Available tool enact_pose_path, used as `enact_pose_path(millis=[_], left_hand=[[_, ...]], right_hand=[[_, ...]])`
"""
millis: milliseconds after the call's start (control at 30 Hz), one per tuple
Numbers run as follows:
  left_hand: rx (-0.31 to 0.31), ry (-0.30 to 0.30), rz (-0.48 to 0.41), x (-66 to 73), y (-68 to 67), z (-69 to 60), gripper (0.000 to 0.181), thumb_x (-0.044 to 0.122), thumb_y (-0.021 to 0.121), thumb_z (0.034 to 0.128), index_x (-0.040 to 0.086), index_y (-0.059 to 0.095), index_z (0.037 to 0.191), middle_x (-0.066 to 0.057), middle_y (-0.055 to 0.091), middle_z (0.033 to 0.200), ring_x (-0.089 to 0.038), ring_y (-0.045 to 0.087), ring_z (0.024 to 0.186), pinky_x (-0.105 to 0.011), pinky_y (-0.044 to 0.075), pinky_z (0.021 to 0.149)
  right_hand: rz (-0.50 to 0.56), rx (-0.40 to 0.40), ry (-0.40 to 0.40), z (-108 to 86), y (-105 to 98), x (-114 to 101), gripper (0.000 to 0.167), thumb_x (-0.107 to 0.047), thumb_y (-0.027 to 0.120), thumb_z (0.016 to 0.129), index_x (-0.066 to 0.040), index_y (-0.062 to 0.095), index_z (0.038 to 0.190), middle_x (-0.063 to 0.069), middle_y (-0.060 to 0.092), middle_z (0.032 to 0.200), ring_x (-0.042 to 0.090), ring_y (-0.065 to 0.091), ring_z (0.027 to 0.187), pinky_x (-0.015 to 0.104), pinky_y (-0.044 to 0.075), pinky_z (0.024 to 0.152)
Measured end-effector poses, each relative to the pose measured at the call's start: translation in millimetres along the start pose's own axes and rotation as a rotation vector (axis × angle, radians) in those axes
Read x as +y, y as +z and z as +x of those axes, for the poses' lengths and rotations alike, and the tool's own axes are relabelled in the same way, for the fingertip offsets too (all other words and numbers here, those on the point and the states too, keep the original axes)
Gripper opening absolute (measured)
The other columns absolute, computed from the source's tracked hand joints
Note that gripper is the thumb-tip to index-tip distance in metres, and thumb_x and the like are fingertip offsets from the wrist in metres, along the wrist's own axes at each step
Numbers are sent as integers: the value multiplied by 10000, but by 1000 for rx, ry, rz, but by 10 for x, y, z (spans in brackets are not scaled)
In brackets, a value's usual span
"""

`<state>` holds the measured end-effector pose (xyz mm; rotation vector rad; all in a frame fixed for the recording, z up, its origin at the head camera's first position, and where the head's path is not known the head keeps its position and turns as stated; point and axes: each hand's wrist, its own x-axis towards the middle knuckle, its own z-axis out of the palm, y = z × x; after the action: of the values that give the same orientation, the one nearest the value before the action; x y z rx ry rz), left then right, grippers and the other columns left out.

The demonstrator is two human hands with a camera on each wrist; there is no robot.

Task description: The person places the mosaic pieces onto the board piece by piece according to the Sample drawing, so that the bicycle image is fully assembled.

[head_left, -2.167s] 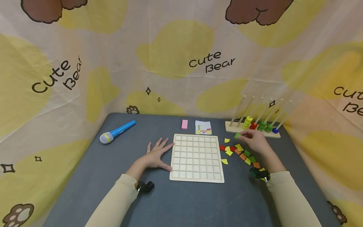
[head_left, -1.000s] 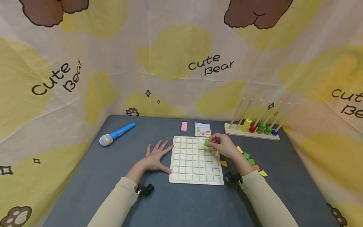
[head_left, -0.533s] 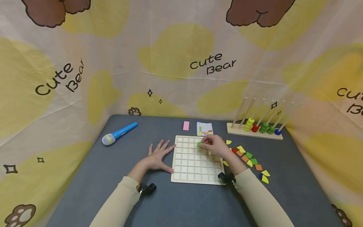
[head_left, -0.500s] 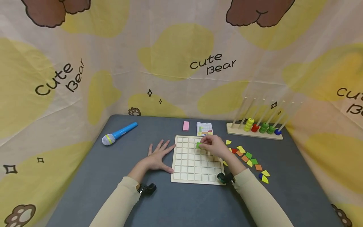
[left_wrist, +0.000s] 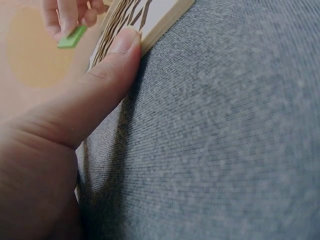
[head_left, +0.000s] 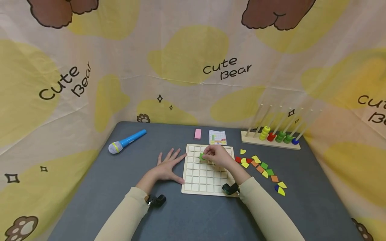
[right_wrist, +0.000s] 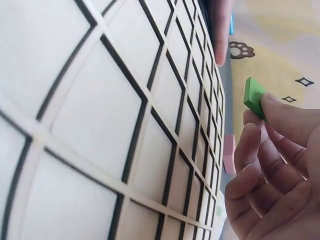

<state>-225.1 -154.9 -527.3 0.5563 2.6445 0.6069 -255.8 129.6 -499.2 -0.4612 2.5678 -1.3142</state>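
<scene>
A pale wooden board (head_left: 199,179) with a grid of square cells lies mid-table. My right hand (head_left: 218,156) pinches a green square tile (head_left: 201,156) between thumb and fingers over the board's upper middle. The right wrist view shows that tile (right_wrist: 254,96) held above the grid (right_wrist: 95,115), not touching it. My left hand (head_left: 164,170) is spread flat at the board's left side, its thumb and a fingertip against the edge. In the left wrist view the thumb (left_wrist: 100,90) touches the board's rim (left_wrist: 167,25).
Several loose tiles, yellow, red, orange, green and blue, lie right of the board, among them an orange tile (head_left: 274,178). Behind it are a pink block (head_left: 197,134) and a printed card (head_left: 217,137). A bead rack (head_left: 271,143) stands back right, a toy microphone (head_left: 128,141) back left.
My right hand took the green tile from the right side and carried it left over the board, a little further left in the last half second. My left hand stayed at the edge.
</scene>
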Motion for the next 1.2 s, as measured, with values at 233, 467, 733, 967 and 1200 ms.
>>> enact_pose_path(millis=[233, 467, 733, 967, 1200], left_hand=[[2, 0, -5, 14, -30, -25, 1208, 728, 817, 643, 381, 194, 1617, 3, 9, 1718, -317, -108, 1572, -702, -150, 1141], [8, -6, 6, -1, -21, -36, 1224, 743, 812, 630, 386, 183, 1617, 4, 6, 1717, -319, -105, 1573, -704, -142, 1144], [-1, -4, -3, -16, -4, -13, 1226, 746, 808, 633, 387, 174, 1618, 9, 0, 1718, -313, -113, 1572, -699, -154, 1142], [10, 1, -1, -9, -6, -12, 1208, 729, 818, 639, 383, 198, 1616, -4, 26, 1718, -323, -99, 1573, -707, -150, 1138], [3, 2, -7, 15, -11, -2, 1207, 732, 815, 641, 386, 193, 1616, 0, 19, 1718, -324, -103, 1572, -706, -156, 1135]], right_hand=[[5, -25, 18, 89, 133, -37, 103, -201, 768, 914, -119, 706, 916, 18, 645, 814, 148, 571, 720, 257, 472, 627], [-19, -32, 20, 140, 230, -51, 105, -209, 778, 905, -131, 710, 896, -8, 644, 794, 125, 559, 705, 255, 461, 648], [-120, -37, -11, 156, 289, -74, 110, -207, 772, 910, -141, 695, 868, -27, 638, 773, 111, 555, 705, 268, 457, 673], [-164, -32, -27, 183, 282, -64, 94, -209, 769, 913, -154, 701, 879, -39, 657, 798, 94, 580, 742, 267, 485, 714], [-174, -29, -21, 182, 258, -63, 78, -187, 778, 903, -147, 722, 866, -36, 648, 775, 104, 567, 726, 268, 476, 696]])
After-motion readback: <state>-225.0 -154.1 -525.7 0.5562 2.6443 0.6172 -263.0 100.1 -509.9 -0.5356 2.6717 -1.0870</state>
